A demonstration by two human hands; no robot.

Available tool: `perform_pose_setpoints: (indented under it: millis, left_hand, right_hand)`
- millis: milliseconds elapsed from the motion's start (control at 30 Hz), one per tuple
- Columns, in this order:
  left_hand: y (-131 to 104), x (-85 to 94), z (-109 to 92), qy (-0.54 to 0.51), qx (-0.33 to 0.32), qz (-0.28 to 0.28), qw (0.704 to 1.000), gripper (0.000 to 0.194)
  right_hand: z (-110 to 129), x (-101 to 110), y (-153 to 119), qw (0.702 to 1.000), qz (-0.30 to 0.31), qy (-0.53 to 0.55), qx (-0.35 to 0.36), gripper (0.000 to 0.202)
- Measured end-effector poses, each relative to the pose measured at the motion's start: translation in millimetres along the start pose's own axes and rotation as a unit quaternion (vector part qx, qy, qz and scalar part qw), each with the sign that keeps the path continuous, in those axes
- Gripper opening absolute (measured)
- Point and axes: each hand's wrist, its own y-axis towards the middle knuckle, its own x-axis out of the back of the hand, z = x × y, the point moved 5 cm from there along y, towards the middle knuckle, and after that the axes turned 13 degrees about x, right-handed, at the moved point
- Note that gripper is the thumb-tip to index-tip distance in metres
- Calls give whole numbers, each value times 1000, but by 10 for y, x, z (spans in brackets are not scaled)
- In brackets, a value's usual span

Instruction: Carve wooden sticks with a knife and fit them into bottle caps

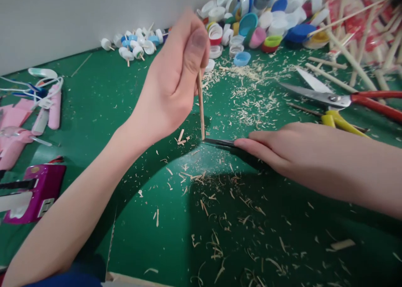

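My left hand (185,61) is closed around the upper part of a thin wooden stick (201,107), which points down at the green table (94,119). The stick's lower end meets the tip of a slim dark blade, seemingly a craft knife (220,142). My right hand (266,147) grips that knife from the right, fingers pressed along it; its handle is hidden in the hand. Curled wood shavings (201,178) and a few short stick pieces (181,137) lie around the contact point.
Bottle caps (248,25) are heaped at the back, with caps on small sticks (138,44) left of them. Red-handled shears (339,98), a yellow-handled tool (342,121) and wooden sticks (351,61) lie right. A magenta box (52,186) and pink pieces (55,107) lie left.
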Motion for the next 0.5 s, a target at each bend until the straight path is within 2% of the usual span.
perform_pose_setpoints:
  millis: [100, 167, 233, 367, 500]
  left_hand:
    - [10, -16, -7, 70, 3, -6, 998, 39]
    - [34, -30, 10, 120, -6, 6, 993, 53]
    - [66, -30, 29, 137, -26, 7, 990, 64]
    - [126, -20, 58, 105, -47, -15, 993, 65]
    - [126, -14, 8, 76, -39, -18, 996, 54]
  right_hand:
    - [20, 13, 72, 996, 60, -41, -42, 65]
    - [57, 65, 140, 989, 85, -70, -96, 68]
    - [109, 117, 203, 985, 93, -85, -114, 68]
    - [141, 81, 210, 988, 111, -53, -92, 64]
    - [122, 11, 108, 996, 61, -35, -48, 62]
